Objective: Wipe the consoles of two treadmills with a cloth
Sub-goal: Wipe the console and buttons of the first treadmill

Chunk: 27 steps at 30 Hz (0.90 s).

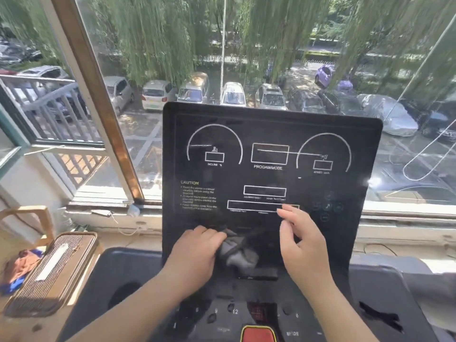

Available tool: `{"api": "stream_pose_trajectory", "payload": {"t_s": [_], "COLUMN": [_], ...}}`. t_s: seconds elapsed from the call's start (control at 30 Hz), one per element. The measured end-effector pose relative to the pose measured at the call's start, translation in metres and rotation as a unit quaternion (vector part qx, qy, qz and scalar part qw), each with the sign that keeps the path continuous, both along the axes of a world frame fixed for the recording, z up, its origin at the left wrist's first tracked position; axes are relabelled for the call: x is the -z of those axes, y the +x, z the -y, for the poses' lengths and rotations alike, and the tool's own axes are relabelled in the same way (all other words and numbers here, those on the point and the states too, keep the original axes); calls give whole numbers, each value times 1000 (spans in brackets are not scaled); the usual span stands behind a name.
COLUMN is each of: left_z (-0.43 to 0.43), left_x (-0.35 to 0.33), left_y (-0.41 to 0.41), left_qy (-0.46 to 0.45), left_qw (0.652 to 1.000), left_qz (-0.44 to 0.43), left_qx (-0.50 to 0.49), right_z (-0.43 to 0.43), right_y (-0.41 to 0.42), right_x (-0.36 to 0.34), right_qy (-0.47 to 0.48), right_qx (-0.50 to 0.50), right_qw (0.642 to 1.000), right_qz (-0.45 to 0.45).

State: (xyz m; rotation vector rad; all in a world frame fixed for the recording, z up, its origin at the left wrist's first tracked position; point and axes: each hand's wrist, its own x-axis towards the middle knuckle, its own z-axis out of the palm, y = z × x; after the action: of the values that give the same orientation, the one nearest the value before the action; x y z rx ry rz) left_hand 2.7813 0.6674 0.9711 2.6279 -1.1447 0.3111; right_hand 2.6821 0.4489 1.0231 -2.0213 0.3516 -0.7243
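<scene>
A black treadmill console [271, 178] stands upright in front of me, printed with white dials, boxes and a CAUTION text. My left hand [195, 253] is closed on a bunched grey cloth [238, 253] and presses it against the console's lower middle. My right hand [303, 245] hovers just to the right of the cloth, fingers spread and slightly curled, its fingertips close to the panel's lower boxes; it holds nothing. Below the panel lie number buttons and a red stop button [257, 333].
A black tray [118, 280] with a cup recess flanks the console on the left, another tray [385, 297] on the right. A brown ribbed case [51, 272] and orange fabric [19, 267] sit at the left. A window sill [118, 218] and large glass panes lie behind.
</scene>
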Motion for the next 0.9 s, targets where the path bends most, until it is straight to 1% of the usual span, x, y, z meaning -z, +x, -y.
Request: {"api": "stream_pose_trajectory", "payload": {"t_s": [0.07, 0.17, 0.23, 0.33, 0.43, 0.53, 0.67, 0.73, 0.8, 0.9], "left_z": [17, 47, 77, 127, 151, 134, 77, 46, 22, 13], "left_x": [5, 0, -5, -10, -7, -3, -2, -9, -15, -20], "left_y": [-10, -19, -28, -45, -57, -57, -42, -33, -26, -22], "left_qy": [18, -4, -10, 3, 20, 4, -27, -25, -33, -31], "left_qw": [1000, 1000, 999, 998, 997, 996, 994, 990, 984, 981], "left_qz": [-13, -15, -45, -65, -76, -84, -85, -91, -107, -119], "left_qx": [-11, -10, 6, 11, 17, -1, -57, -105, -139, -150], "right_z": [12, 24, 29, 35, 41, 35, 8, -5, -12, -9], "right_y": [-21, -39, -43, -48, -51, -47, -29, -24, -22, -27], "right_x": [5, 10, 16, 23, 24, 24, 36, 42, 44, 44], "right_qy": [33, 75, 93, 81, 38, 32, 41, 68, 113, 148], "right_qx": [15, 29, 39, 68, 99, 90, 28, 11, 4, 26], "right_qw": [999, 995, 991, 988, 986, 989, 992, 991, 986, 979], "right_qz": [-25, -63, -90, -113, -127, -117, -115, -116, -125, -136]}}
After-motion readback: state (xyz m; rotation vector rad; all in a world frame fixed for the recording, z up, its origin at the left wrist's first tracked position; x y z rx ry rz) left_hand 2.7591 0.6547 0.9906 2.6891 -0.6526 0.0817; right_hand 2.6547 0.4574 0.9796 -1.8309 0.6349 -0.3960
